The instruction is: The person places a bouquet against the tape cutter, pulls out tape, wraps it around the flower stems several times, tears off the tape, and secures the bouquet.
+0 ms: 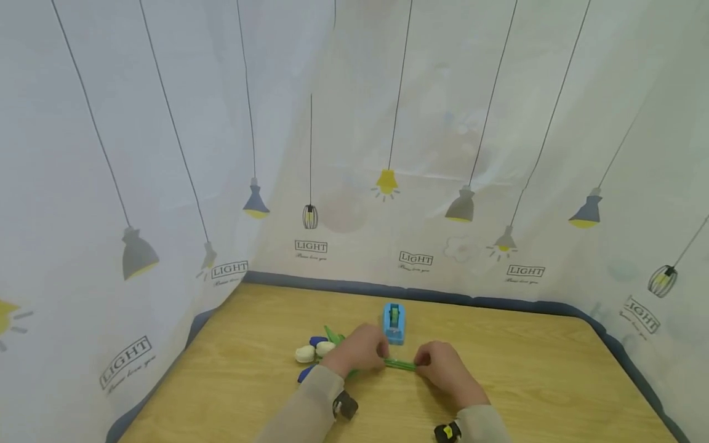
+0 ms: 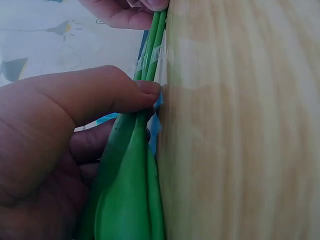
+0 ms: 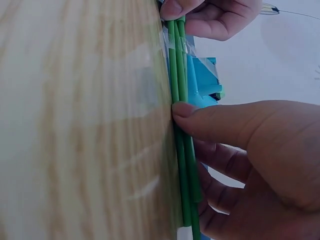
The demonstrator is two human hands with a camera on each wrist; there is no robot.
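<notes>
A bunch of artificial tulips (image 1: 305,354), with white and blue heads, lies toward the left, its green stems (image 1: 400,365) running right. My left hand (image 1: 360,352) pinches the stems just below the green leaves (image 2: 122,195), thumb on one side. Farther down, the thumb and fingers of my right hand (image 1: 445,372) pinch the stems, whose cut ends stick out past it in the right wrist view. Between both hands a strip of clear tape (image 3: 186,46) clings to the stems, one end standing off. Part of the flowers hides behind the left hand.
A blue tape dispenser (image 1: 394,332) with a greenish roll stands just beyond the hands. The wooden table (image 1: 532,369) has a dark blue edge, and a white curtain (image 1: 354,123) printed with lamps hangs around its back and sides.
</notes>
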